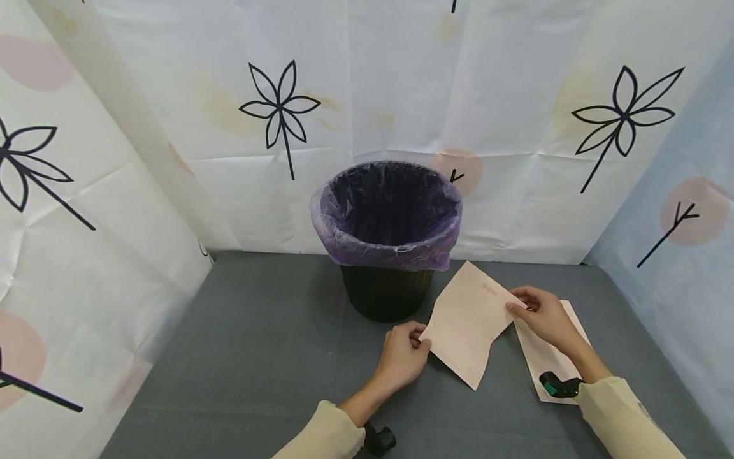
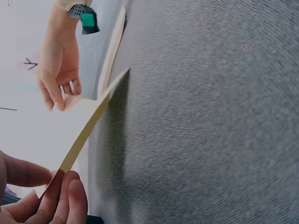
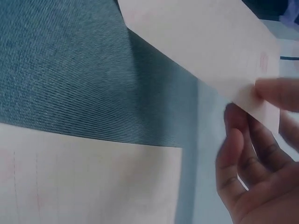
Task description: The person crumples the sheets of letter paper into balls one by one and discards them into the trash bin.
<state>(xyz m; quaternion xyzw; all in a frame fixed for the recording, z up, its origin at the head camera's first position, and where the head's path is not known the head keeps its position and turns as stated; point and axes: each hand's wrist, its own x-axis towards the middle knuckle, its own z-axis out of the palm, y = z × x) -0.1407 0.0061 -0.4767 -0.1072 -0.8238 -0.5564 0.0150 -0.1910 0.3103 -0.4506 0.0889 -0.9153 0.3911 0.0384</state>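
Observation:
A pale pink sheet of paper is held up off the table at a slant, between both hands. My left hand pinches its left corner between thumb and fingers. The right hand pinches the opposite corner; in the right wrist view its thumb lies on the paper's face with the fingers behind. The held sheet bends a little along its lower right edge. Beneath the right hand and wrist, a second pale sheet with faint printed lines lies on the table, partly covered in the head view.
Behind the held sheet stands a dark waste bin lined with a purple plastic bag folded over its rim. The grey cloth-covered table meets patterned white curtains at the back and sides.

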